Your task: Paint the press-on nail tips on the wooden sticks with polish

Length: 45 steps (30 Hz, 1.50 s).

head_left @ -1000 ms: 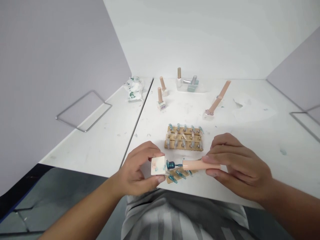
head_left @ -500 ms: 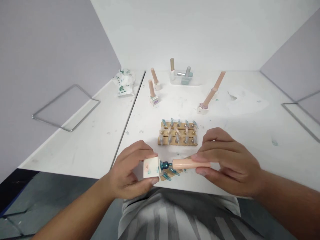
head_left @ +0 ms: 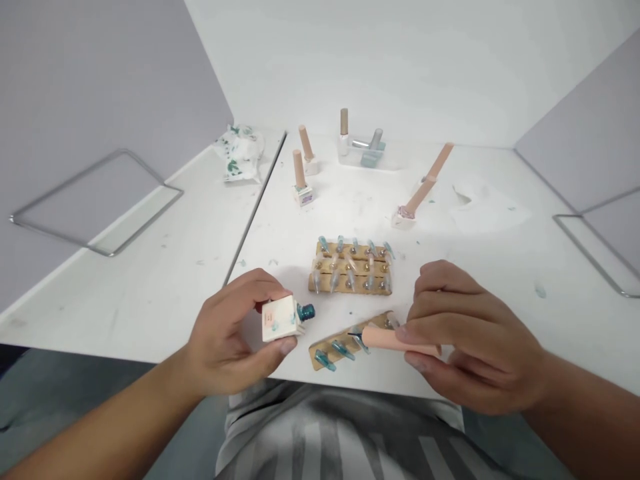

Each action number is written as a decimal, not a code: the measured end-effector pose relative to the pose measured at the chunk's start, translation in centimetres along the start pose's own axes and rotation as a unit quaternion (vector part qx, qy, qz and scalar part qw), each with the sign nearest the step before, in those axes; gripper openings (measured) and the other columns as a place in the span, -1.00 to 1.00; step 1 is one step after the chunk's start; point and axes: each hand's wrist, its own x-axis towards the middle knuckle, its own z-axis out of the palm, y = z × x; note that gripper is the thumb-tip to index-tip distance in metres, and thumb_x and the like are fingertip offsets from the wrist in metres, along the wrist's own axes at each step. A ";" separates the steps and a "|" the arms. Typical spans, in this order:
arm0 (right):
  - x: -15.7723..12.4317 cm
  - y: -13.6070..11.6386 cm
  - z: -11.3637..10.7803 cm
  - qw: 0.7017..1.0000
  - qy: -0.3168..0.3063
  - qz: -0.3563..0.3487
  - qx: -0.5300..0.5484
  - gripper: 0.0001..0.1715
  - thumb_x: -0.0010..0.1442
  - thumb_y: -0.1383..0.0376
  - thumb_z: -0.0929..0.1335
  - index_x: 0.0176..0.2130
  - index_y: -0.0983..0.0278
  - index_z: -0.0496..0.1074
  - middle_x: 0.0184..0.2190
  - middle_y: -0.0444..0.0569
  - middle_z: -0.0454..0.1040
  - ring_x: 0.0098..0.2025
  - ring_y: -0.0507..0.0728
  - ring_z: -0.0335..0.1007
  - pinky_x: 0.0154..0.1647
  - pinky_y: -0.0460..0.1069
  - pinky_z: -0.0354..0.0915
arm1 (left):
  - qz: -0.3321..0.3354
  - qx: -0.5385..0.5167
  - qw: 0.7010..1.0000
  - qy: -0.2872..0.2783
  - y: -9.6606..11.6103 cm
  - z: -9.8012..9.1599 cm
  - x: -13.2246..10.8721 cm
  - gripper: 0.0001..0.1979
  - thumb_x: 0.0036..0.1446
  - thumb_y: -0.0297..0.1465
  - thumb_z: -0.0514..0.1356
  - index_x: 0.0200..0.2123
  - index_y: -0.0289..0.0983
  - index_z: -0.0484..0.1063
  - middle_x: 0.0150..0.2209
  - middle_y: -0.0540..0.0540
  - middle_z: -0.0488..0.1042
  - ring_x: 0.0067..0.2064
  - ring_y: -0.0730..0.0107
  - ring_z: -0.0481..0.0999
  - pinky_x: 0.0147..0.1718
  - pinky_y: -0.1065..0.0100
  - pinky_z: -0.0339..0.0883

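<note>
My left hand (head_left: 240,337) grips a white square nail polish bottle (head_left: 280,319), tipped on its side with its teal, glittery neck pointing right. Between the thumb and fingers of my right hand (head_left: 465,333) is the nail polish brush (head_left: 390,338), held by its peach cap. The dark brush tip is over a pale nail tip on the slanted cardboard strip (head_left: 327,343); whether they touch I cannot tell. Two nail tips at the strip's left end are teal. Behind it lie several cardboard strips (head_left: 350,268) carrying clear and pale teal nail tips on round metal holders.
Peach-capped bottles stand at the back left (head_left: 303,193) and right (head_left: 404,217). A clear tray (head_left: 367,158) with more bottles is at the back. Crumpled, green-stained wipes (head_left: 243,157) lie left, a white sheet (head_left: 493,207) right. Metal frames (head_left: 113,253) flank the table.
The brush has come out of the bottle neck and moved over the slanted strip. My left hand has drawn the bottle left, away from it.
</note>
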 end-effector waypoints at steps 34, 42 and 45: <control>0.2 -0.3 -0.7 0.998 -0.060 0.018 -0.031 -0.80 0.13 0.46 0.33 -0.21 0.26 0.42 -0.58 -0.13 0.44 -0.49 0.11 0.32 -0.30 0.15 0.31 | 0.024 0.006 1.000 0.012 -0.2 -0.1 0.5 -0.59 0.03 -0.48 0.32 -0.01 -0.35 0.43 -0.38 -0.11 0.45 -0.38 0.36 0.37 -0.54 0.32 0.28; 0.6 -0.3 -0.7 0.998 -0.049 0.004 -0.043 -0.78 0.09 0.50 0.34 -0.22 0.29 0.42 -0.57 -0.11 0.43 -0.51 0.08 0.27 -0.31 0.13 0.29 | 0.024 0.008 1.000 0.015 -0.2 0.0 0.4 -0.63 0.06 -0.47 0.32 -0.03 -0.38 0.43 -0.37 -0.12 0.43 -0.36 0.37 0.38 -0.51 0.32 0.26; 0.6 -0.3 -0.6 0.998 -0.061 0.002 -0.028 -0.79 0.12 0.46 0.32 -0.21 0.25 0.41 -0.57 -0.12 0.43 -0.50 0.10 0.27 -0.33 0.14 0.30 | 0.024 0.006 1.000 0.010 -0.2 0.0 0.4 -0.63 0.05 -0.49 0.32 -0.05 -0.40 0.42 -0.37 -0.13 0.44 -0.36 0.37 0.38 -0.51 0.32 0.26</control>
